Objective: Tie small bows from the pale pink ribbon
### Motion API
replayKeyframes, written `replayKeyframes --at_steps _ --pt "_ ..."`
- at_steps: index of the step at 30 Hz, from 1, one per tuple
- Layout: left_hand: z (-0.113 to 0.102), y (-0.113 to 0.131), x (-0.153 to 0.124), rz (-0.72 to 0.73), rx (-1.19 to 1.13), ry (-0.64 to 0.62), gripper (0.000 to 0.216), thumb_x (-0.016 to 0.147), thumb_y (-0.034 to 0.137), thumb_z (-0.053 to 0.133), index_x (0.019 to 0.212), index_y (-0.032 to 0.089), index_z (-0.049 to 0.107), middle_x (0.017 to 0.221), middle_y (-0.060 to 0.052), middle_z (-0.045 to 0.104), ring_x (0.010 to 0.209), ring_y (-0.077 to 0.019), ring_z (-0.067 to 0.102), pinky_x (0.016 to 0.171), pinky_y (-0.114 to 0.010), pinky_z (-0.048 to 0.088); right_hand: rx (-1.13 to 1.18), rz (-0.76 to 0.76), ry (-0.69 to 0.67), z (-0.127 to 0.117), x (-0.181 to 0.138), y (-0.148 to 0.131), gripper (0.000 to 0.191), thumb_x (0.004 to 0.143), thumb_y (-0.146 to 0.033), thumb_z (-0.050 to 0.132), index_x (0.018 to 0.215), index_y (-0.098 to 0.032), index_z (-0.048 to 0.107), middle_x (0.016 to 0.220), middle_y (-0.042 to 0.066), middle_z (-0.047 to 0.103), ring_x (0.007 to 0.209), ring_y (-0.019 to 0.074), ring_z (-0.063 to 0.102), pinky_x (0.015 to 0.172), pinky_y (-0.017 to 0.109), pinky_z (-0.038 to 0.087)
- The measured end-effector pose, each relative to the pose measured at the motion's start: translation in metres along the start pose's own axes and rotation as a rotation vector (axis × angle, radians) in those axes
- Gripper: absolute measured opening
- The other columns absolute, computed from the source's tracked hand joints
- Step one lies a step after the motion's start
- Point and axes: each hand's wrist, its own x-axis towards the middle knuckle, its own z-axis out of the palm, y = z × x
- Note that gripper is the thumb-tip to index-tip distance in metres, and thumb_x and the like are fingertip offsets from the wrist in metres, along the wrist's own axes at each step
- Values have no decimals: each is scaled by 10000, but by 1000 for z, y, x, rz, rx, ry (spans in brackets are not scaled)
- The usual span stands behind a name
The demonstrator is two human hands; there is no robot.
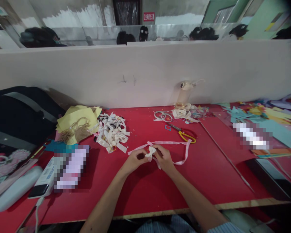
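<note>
A small white ribbon bow (pixel 150 153) is pinched between my two hands, low over the middle of the red table. My left hand (pixel 136 158) has thumb and fingertips closed on the bow's left side. On its right side, the fingers of my right hand (pixel 164 156) are closed on it too. Around and behind my hands a length of pink ribbon (pixel 185 154) loops across the table, with part of it hanging by my fingers. Beyond my right hand lie scissors (pixel 187 137) with yellow handles.
A pile of white ribbon pieces (pixel 113 131) lies left, beside yellow sheets (pixel 77 118) and a dark bag (pixel 21 116). A plastic bottle (pixel 183 95) stands against the white partition (pixel 99 77). A thin rod (pixel 226 155), coloured scraps and a dark phone-like device (pixel 271 174) lie right.
</note>
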Motion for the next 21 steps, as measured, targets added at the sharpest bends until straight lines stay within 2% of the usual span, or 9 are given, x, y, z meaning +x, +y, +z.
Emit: replayKeyframes --at_steps 4,11,16,21 --pt "0 -1 0 22 24 -22 212 735 349 662 758 139 655 788 -30 646 786 -159 556 768 -261 401 -3 -8 5 0 -1 0 144 858 -293 510 904 -205 615 818 31 651 727 169 598 667 258 476" --pt "0 -2 -1 -54 -77 -121 188 742 327 658 747 140 668 696 -5 624 688 -125 536 688 -231 397 5 2 15 2 -3 4 139 869 -272 485 923 -216 600 789 18 634 679 154 585 641 246 469" --pt "0 -1 -1 -54 -124 -111 188 750 318 650 704 136 643 679 -5 612 670 -123 532 683 -236 400 -22 -56 -54 -2 -1 6 159 860 -261 515 957 -214 632 872 38 664 773 177 608 715 267 471" --pt "1 1 -1 -27 -121 -83 186 762 311 637 698 136 638 698 -7 606 696 -124 522 696 -232 391 -54 -76 -63 -4 0 6 147 863 -275 523 898 -204 646 825 38 666 735 177 608 683 265 466"
